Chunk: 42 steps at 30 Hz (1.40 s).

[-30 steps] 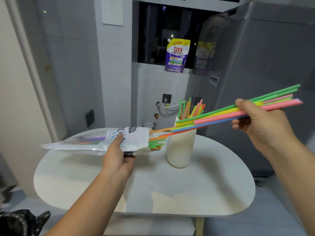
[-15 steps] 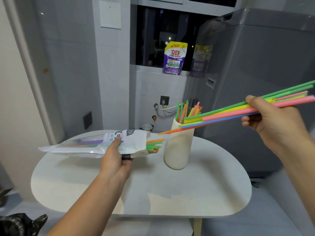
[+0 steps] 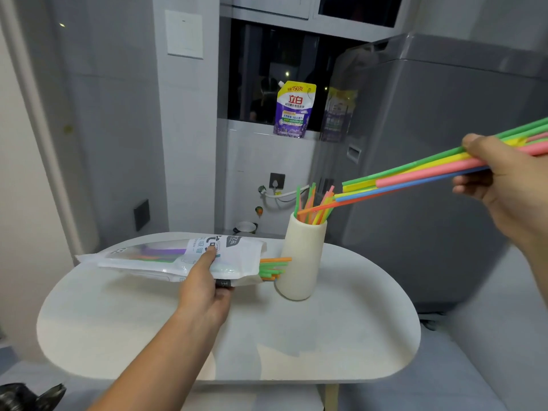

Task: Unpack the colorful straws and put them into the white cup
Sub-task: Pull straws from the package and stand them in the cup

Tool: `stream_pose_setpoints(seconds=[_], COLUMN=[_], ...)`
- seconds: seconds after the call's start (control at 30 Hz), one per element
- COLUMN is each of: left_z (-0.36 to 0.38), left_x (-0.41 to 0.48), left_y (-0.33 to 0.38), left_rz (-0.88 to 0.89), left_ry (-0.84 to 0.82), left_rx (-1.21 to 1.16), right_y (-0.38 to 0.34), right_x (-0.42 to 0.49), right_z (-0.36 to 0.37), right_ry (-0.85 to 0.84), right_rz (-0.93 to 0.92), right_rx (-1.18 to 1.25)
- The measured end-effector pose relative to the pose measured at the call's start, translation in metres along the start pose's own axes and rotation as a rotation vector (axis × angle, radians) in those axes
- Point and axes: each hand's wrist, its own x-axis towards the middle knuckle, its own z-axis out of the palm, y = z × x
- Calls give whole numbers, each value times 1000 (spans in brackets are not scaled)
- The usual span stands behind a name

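Dim, cool indoor light, soft shadows, wide-angle bending at edges

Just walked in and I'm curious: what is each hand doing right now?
Left hand: closed on the white straw package.
Right hand: closed on a bundle of colorful straws.

There is only one view, from a wide-angle camera on the person's head. It looks forward and down from behind both arms. The left hand [image 3: 204,292] is near and low in the middle; the right hand [image 3: 504,179] is higher, at the right edge. Beyond the hands the view reaches a white table [image 3: 341,336] and the wall behind. Straight lines bend near the edges.
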Motion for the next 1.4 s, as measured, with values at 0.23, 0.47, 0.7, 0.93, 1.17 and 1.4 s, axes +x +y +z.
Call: stream_pose_setpoints(seconds=[0.23, 0.47, 0.7, 0.93, 1.17, 1.4], left_z=[-3, -6, -8, -8, -9, -8], left_x=[-6, -11, -9, -4, -1, -1], left_y=[-11, -17, -17, -19, -22, -22], left_rz=[-20, -23, -20, -32, -45, -35], left_ry=[-32, -44, -57, -60, -61, -60], left_rx=[29, 56, 56, 43, 45, 45], right_y=[-22, -27, -22, -14, 1, 29], right_x=[0, 14, 29, 39, 41, 44], right_z=[12, 51, 87, 106, 123, 141], right_ry=[8, -56, -149, -217, -327, -350], right_rz=[-68, -84, -38, -4, 71, 135], right_rx=[-79, -251, -441, -577, -672, -724])
